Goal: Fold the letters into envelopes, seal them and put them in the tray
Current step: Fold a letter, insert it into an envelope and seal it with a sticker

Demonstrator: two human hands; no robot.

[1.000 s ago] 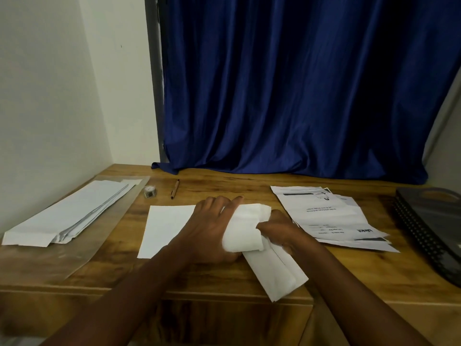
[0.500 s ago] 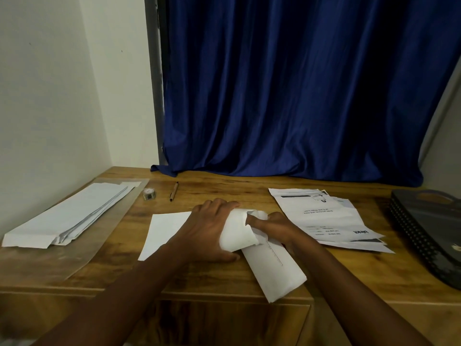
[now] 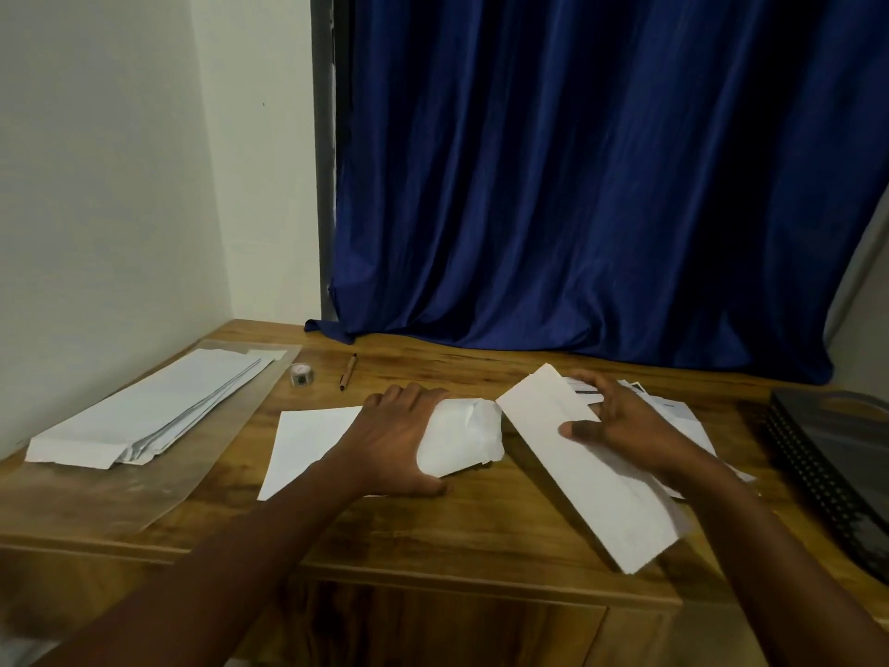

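Fingers (image 3: 409, 397) of the left hand (image 3: 399, 440) curl over a folded letter (image 3: 459, 438), thumb under its near edge, clamping the rolled white bundle against the wooden bench (image 3: 433, 536). Just right of that letter, the right hand (image 3: 620, 421) holds a long white envelope (image 3: 591, 466), thumb pressed on its upper face and the other fingers spread behind it; the envelope tilts, its far end raised beside the letter and its near end reaching toward the bench's front edge. The two papers sit just apart, a narrow strip of wood showing between them.

Left of the folded letter, partly under the left wrist, lies a flat blank sheet (image 3: 308, 440). Behind the right hand, right of the letter, a loose pile of printed letters (image 3: 673, 411) rests on the bench. Farther right, at the bench's end, stands a dark tray (image 3: 837, 454) with a ridged side.

Far left of the letter, a stack of envelopes (image 3: 144, 416) lies on a clear plastic sleeve (image 3: 158, 479). Beyond the letter, toward the back, sit a small roll of tape (image 3: 302, 375) and a brown pen (image 3: 347, 372). A blue curtain (image 3: 577, 185) hangs behind the bench.
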